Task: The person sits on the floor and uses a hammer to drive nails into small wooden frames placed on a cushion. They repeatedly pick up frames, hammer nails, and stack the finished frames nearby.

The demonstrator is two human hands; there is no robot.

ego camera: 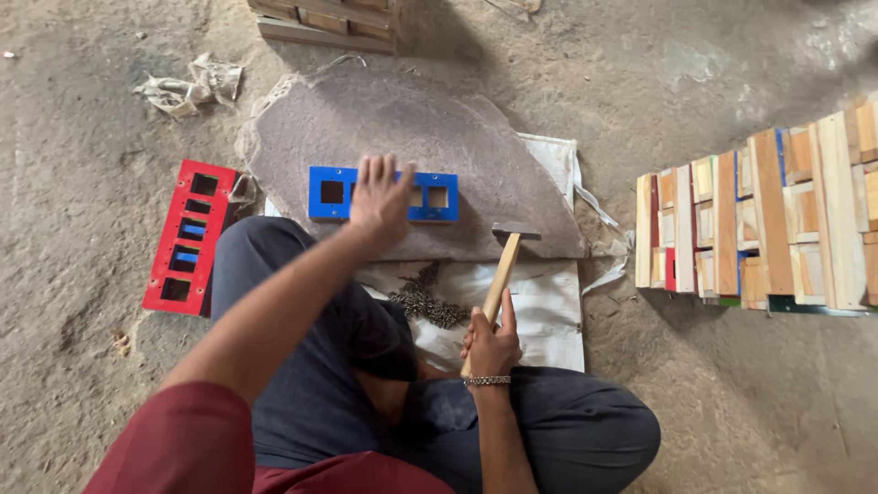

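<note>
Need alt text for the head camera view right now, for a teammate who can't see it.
A seated person's left hand presses a blue panel with square cut-outs onto a flat stone slab, while the right hand holds a wooden-handled hammer upright. A red cut-out panel lies left; stacked wood pieces sit right.

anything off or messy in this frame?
Nothing broken. Loose bits only: a pile of small dark nails lies spilled straight on the white sack, crumpled paper sits on the floor at upper left, and the red frame lies tilted beside the stone slab.
</note>
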